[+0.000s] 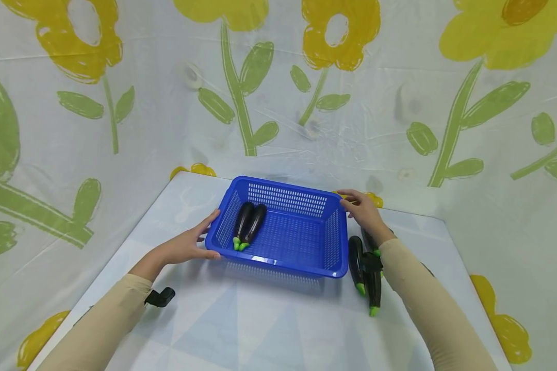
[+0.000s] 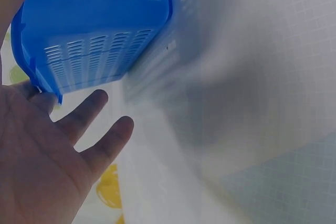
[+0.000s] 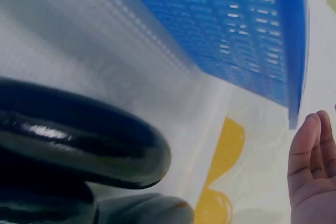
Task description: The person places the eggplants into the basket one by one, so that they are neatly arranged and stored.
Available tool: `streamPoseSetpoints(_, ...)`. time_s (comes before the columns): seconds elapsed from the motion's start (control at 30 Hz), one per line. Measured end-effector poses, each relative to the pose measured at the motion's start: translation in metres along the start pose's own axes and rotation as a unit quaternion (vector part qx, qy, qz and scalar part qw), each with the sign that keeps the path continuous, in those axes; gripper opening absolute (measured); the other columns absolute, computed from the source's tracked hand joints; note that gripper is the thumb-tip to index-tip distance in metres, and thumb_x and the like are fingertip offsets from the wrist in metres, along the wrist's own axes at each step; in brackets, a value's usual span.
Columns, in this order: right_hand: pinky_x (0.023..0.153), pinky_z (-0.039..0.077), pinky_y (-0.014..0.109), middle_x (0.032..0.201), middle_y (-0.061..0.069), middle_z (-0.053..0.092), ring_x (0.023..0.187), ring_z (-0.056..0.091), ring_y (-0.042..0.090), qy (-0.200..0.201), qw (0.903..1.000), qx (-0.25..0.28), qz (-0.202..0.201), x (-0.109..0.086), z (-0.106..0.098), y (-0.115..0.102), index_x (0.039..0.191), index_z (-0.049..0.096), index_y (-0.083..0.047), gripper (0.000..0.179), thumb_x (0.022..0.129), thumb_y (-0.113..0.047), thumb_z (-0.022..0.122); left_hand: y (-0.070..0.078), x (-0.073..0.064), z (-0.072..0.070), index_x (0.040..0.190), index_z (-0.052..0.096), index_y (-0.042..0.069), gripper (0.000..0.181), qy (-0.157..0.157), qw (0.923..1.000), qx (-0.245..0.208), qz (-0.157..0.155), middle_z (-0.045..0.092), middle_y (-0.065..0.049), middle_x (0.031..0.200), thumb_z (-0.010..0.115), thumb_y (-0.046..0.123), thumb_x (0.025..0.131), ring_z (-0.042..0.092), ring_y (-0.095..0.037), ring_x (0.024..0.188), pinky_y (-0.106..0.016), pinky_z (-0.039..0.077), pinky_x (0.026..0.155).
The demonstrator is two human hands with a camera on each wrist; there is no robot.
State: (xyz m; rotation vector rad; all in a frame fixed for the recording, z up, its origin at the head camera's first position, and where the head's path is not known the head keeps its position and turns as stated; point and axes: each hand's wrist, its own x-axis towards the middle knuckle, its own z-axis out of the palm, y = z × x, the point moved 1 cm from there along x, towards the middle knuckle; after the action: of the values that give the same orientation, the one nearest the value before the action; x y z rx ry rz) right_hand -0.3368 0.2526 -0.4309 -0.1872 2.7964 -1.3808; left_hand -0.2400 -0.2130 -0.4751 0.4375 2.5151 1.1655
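A blue perforated plastic basket (image 1: 278, 263) stands on the table. Two dark eggplants (image 1: 255, 224) with green stem ends lie side by side at its left. My left hand (image 1: 187, 245) is spread along the basket's left side, fingertips at the rim and thumb by the near left corner. In the left wrist view, two straight fingers (image 2: 107, 145) stand apart from the basket wall. My right hand (image 1: 364, 211) is at the far right corner, its fingertips right at the rim. Several more eggplants (image 1: 356, 263) lie outside the basket under my right wrist, partly hidden by it.
The table (image 1: 241, 319) has a white cover with pale blue triangles. White sheets (image 1: 376, 139) printed with yellow flowers and green leaves hang behind it and at the sides. A dark wrist camera (image 1: 160, 297) juts from my left sleeve.
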Motion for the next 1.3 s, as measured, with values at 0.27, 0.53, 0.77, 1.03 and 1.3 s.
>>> streamPoseSetpoints(0.27,0.074,0.054,0.036,0.118,0.013,0.056,0.097,0.057,0.032,0.025,0.9995,-0.014,0.015,-0.006,-0.008,0.02,0.131,0.053,-0.022,0.04,0.093,-0.034,0.056,-0.001,0.002,0.0,0.147,-0.005,0.041,0.108,-0.001,1.0,0.004,0.003,0.006,-0.011,0.156,0.076,0.04,0.075,0.023,-0.044,0.134,-0.063,0.031,0.1)
streamPoseSetpoints(0.53,0.068,0.054,0.029,0.112,0.016,0.058,0.093,0.06,0.029,0.043,0.9981,-0.045,-0.004,-0.015,-0.02,0.039,0.13,0.053,-0.014,0.04,0.094,-0.03,0.056,0.01,-0.003,0.0,0.149,-0.005,0.033,0.109,-0.004,1.0,0.005,0.002,0.006,-0.016,0.155,0.075,0.04,0.076,0.024,-0.048,0.133,-0.064,0.03,0.098)
streamPoseSetpoints(0.77,0.076,0.054,0.039,0.115,0.017,0.056,0.099,0.059,0.03,0.047,0.9962,-0.068,0.027,-0.026,-0.028,0.052,0.134,0.05,-0.014,0.044,0.094,-0.033,0.053,0.035,-0.015,-0.005,0.151,-0.001,0.022,0.106,-0.007,1.0,-0.001,-0.003,0.006,-0.018,0.154,0.074,0.037,0.077,0.023,-0.048,0.133,-0.064,0.03,0.099)
streamPoseSetpoints(1.03,0.077,0.052,0.042,0.118,0.02,0.055,0.102,0.056,0.035,0.075,0.993,-0.085,0.034,-0.037,-0.034,0.066,0.134,0.05,-0.012,0.043,0.094,-0.03,0.053,0.009,-0.004,0.001,0.148,-0.005,0.036,0.108,0.002,1.0,-0.003,0.005,0.005,-0.014,0.155,0.075,0.038,0.076,0.023,-0.047,0.133,-0.065,0.03,0.098)
streamPoseSetpoints(1.3,0.083,0.046,0.052,0.126,0.026,0.048,0.106,0.052,0.039,0.107,0.9859,-0.121,0.045,-0.045,-0.041,0.082,0.135,0.048,-0.008,0.045,0.094,-0.025,0.053,-0.002,0.002,0.0,0.146,-0.005,0.042,0.108,0.0,1.0,0.0,0.006,0.005,-0.011,0.156,0.075,0.041,0.075,0.022,-0.046,0.134,-0.064,0.03,0.099)
